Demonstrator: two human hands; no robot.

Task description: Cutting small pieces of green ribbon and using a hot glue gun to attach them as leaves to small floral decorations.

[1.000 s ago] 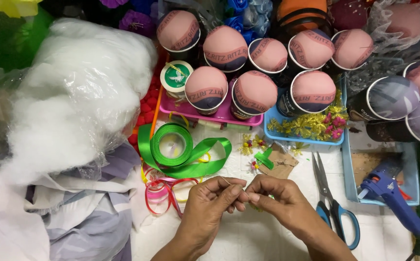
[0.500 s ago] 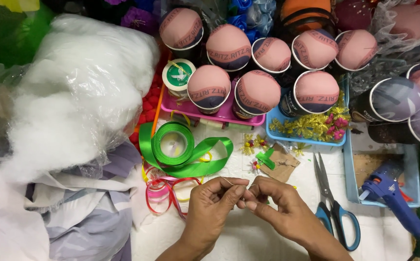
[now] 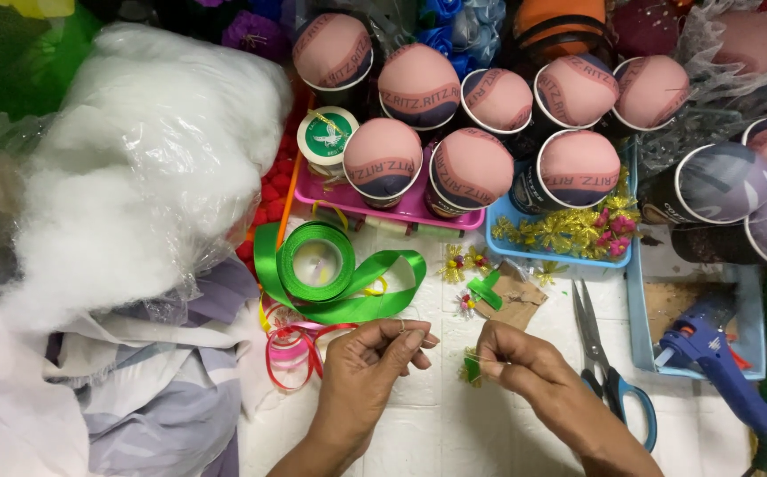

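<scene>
Left of the green ribbon spool (image 3: 317,263), a clear bag of white stuffing (image 3: 136,168) rests on folded grey and white cloth (image 3: 118,397). Just below the spool lie loops of pink ribbon (image 3: 291,349); behind it, a pink tray (image 3: 410,214) carries paper cups capped with stretched pink material (image 3: 472,168). Below and right of the spool, the left hand (image 3: 375,362) is curled, thumb and forefinger pinched on what appears to be a fine wire or thread, too thin to follow. Further right, the right hand (image 3: 525,371) pinches a small green-and-yellow floral sprig (image 3: 472,367) between thumb and fingertips; the hands stand slightly apart above the white work surface (image 3: 454,433). Right of the spool, between it and the scissors (image 3: 609,371), loose tiny flower picks (image 3: 465,263) and a brown paper scrap (image 3: 516,300) lie scattered. A blue tray (image 3: 560,256) behind holds more gold and pink sprigs, and a blue glue gun (image 3: 710,353) lies furthest right. The step in hand appears to be binding or threading the sprig; the next move would seem to call for drawing the strand taut and keeping both pinches firm, since the piece is small and easily dropped
</scene>
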